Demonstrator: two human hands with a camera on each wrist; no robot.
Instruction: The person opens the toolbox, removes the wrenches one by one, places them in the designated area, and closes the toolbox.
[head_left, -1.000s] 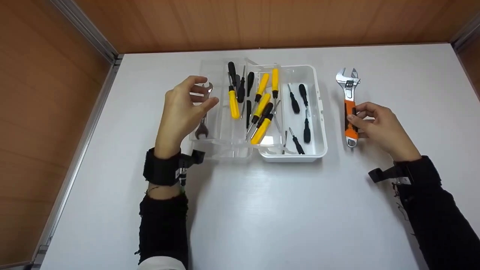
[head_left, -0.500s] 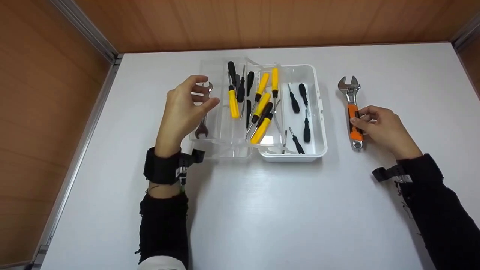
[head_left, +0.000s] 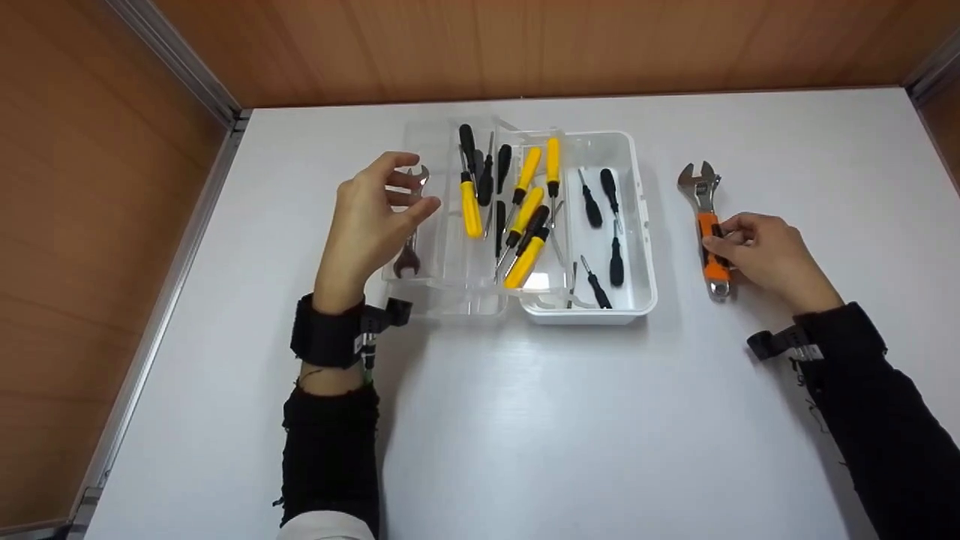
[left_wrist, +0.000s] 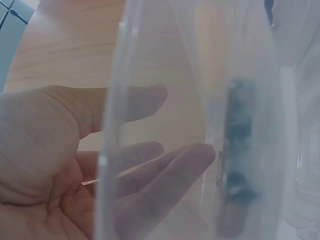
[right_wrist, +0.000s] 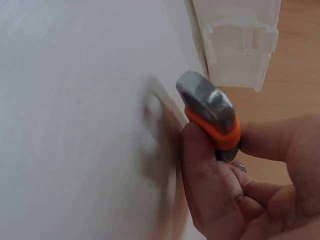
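Right hand (head_left: 772, 259) gripping orange-handled wrench (head_left: 709, 225) on bench (head_left: 525, 420); handle end clear only from wrist. Left hand (head_left: 367, 225), fingers loosely apart, blurred behind clear toolbox lid (left_wrist: 150, 120).

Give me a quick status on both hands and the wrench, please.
Right hand grips adjustable wrench by its orange handle, on the table. Left hand open, at clear lid. Nothing between wrench and toolbox.
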